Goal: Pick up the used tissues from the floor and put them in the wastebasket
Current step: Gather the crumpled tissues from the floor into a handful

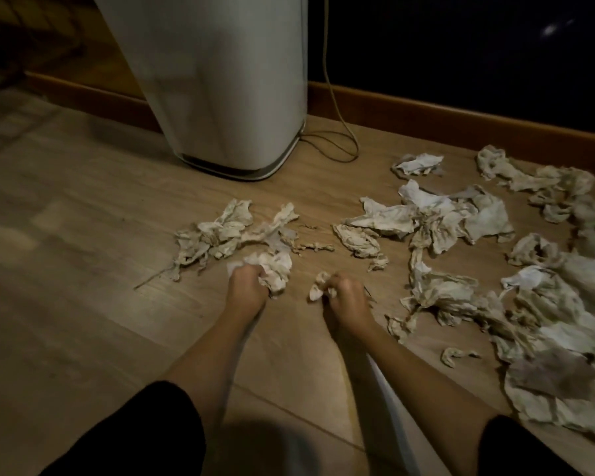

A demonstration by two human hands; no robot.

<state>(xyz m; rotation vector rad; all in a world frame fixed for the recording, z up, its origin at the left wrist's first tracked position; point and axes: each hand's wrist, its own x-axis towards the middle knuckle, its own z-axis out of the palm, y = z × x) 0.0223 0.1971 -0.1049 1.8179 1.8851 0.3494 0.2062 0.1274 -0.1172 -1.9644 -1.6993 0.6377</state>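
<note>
Both hands are down at the wooden floor [83,207], near the middle of the view. The left hand [246,286] is curled into a fist around a crumpled wad [272,267] of tissue that bulges out past the fingers, at the near edge of a small pile [227,231]. The right hand [346,298] is likewise closed, pinching a small scrap [318,286] that pokes out on its left side. Many more used tissues [495,269] lie scattered over the floor to the right, reaching the baseboard [461,118] and the right edge of the view. The white bin [217,84] stands upright on the floor beyond the hands, against the baseboard, with a thin cord [340,132] looping beside its base.
</note>
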